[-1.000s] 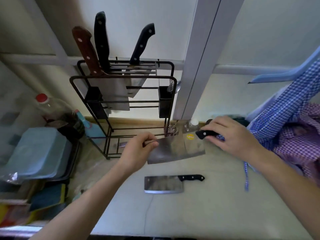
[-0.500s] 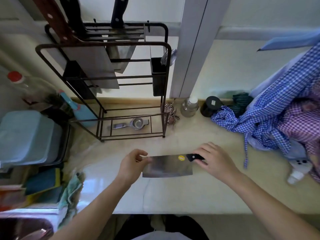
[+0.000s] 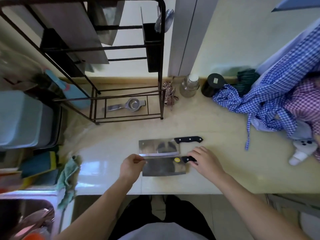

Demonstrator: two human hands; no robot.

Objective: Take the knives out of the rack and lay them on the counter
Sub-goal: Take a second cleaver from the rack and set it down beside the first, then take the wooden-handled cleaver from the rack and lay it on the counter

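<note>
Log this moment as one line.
left hand: pinching blade | right hand: on handle | stickered cleaver: beside first cleaver | rack: blades remain

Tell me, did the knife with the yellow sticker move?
Yes. The stickered cleaver came down from near the rack toward the counter's front edge, now just in front of the other cleaver.

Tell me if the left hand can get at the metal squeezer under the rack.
Probably yes. The left hand is pinching the cleaver, so it must let go first. The squeezer lies in the rack's open bottom, with clear counter between.
</note>
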